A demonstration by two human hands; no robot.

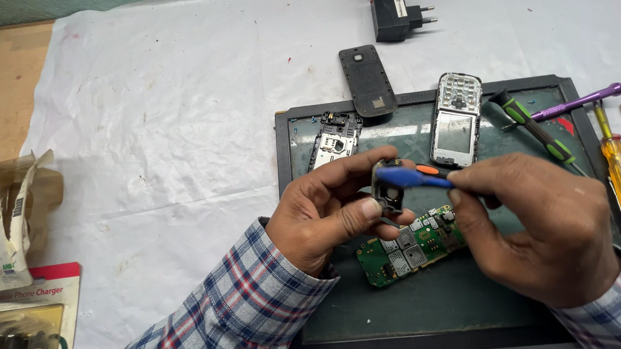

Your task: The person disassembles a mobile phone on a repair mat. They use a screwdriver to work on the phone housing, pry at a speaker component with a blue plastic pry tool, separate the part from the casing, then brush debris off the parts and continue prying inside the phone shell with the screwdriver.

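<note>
A left hand [326, 213] pinches a small dark phone part [388, 187] between thumb and fingers, clamped tight at the centre of the scene. The right hand [536, 227], at three o'clock from it, closes on a blue prying tool [410, 176] whose tip touches the part's upper edge. Just below the part, at five o'clock, a green circuit board [412, 245] lies tilted on a dark framed work mat [443, 310]. On the mat at eleven o'clock rests a phone inner frame [336, 139]; at one o'clock lies a clear keypad front housing [457, 119]. A black back cover [367, 80] overlaps the mat's top edge at twelve o'clock, a black charger plug [396, 14] beyond it. Green-handled [532, 126], purple [580, 101] and yellow screwdrivers [619, 171] sit at two o'clock. Both sleeves are plaid.
</note>
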